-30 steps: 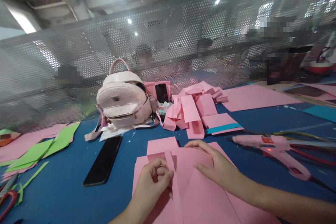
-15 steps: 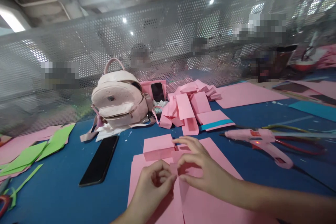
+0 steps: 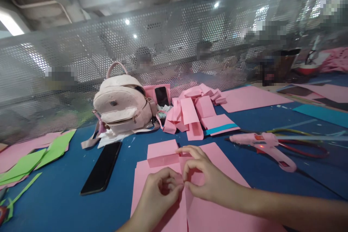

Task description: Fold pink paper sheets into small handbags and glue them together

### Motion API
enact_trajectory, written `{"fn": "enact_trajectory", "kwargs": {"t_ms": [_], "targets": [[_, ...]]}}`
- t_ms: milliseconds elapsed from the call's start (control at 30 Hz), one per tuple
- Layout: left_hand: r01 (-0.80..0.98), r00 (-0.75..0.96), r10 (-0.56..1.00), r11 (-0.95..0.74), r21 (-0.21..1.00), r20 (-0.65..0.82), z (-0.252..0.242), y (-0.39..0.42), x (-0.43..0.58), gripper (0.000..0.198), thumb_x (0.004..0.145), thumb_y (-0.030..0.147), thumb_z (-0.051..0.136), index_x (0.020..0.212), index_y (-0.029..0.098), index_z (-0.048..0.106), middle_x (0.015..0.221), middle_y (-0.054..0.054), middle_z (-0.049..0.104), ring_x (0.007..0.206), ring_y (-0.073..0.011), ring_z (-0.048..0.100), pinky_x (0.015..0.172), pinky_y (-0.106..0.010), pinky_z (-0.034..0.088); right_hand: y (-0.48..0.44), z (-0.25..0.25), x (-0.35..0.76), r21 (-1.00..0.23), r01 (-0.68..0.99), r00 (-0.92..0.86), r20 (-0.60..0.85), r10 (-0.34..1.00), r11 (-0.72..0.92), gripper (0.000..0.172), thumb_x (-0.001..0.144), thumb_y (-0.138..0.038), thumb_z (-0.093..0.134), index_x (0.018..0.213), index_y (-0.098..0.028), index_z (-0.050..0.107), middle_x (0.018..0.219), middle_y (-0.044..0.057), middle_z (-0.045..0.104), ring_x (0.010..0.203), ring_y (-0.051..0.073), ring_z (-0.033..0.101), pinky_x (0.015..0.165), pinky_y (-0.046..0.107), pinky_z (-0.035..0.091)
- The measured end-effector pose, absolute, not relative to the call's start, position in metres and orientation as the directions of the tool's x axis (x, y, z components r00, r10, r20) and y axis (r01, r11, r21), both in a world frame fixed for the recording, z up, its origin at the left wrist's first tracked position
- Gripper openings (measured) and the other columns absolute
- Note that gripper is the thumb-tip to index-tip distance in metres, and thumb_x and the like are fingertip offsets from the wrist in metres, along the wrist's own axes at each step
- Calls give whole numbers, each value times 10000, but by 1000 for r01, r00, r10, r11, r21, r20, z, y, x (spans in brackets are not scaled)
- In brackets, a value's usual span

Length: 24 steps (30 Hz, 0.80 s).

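Pink paper sheets (image 3: 214,210) lie on the blue table in front of me, with a folded pink paper piece (image 3: 163,151) standing on their far end. My left hand (image 3: 163,190) is closed, thumb and forefinger pinching a small part of the pink paper near the middle. Just right of it, my right hand (image 3: 202,174) pinches at the same spot, thumb and a fingertip together, while another finger reaches to the folded piece's edge. The fingertips of both hands nearly meet. What exactly lies between them is largely hidden.
A pink glue gun (image 3: 265,143) with a lit red light lies right, beside red- and yellow-handled tools (image 3: 301,148). A black phone (image 3: 102,168) is left. Behind stand a pale backpack (image 3: 123,103) and folded pink papers (image 3: 190,110). Green sheets (image 3: 54,152) lie far left.
Both hands stay at the same place on the pink paper, and their fingertips have come slightly closer together. The whole view has shifted a little.
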State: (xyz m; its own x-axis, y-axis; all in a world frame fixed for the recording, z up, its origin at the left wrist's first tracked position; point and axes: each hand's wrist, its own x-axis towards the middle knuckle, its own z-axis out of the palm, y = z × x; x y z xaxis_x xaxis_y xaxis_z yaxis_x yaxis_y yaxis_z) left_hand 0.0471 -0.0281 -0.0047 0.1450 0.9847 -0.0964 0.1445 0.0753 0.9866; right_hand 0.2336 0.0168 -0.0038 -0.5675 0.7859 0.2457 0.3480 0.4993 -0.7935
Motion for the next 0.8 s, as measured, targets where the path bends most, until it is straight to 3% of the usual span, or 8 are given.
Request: {"fn": "enact_trajectory", "kwargs": {"t_ms": [300,433,500,600,700,800], "targets": [[304,164,985,-98,947,50,-6,-32,43,34,766,172,649,738,165,667,713,-44,726,645,-159,668,613,-213,503,12,-1,231,-796,357,-550,244,798,489,144,708,-132,655,732,-244,568,1308,5,500,1368,231,355,1095,415,341],[327,192,974,-182,928,123,-13,-35,39,208,674,39,603,791,180,701,767,-20,746,710,-161,697,662,-193,512,12,-3,231,-811,359,-530,230,816,462,151,710,-137,678,730,-242,572,1322,1,498,1371,233,346,1090,411,340],[301,174,978,-164,939,115,-15,-34,38,210,682,40,606,801,184,702,771,-13,742,711,-151,691,649,-181,499,13,-2,233,-816,362,-536,213,817,450,121,746,-186,699,744,-250,596,1363,-6,478,1385,246,328,1107,437,315],[186,102,993,-74,980,56,-12,-28,40,33,781,163,647,761,172,673,699,-4,691,620,-110,623,578,-167,459,17,5,239,-804,375,-533,220,817,461,17,840,-287,668,850,-296,657,1417,-12,443,1401,260,303,1143,497,249],[56,87,996,-17,998,12,-7,-21,40,149,794,259,696,722,153,619,650,12,627,557,-75,535,527,-155,410,26,10,247,-830,334,-468,265,843,447,124,927,-300,540,952,-312,662,1436,5,425,1404,244,295,1113,465,319],[3,73,997,8,1000,-8,-8,-15,37,238,742,263,762,712,154,554,572,53,546,517,-51,463,507,-139,363,38,8,255,-868,285,-379,289,879,408,263,966,-361,458,785,-237,603,1339,64,509,1345,252,383,1072,441,374]]}}
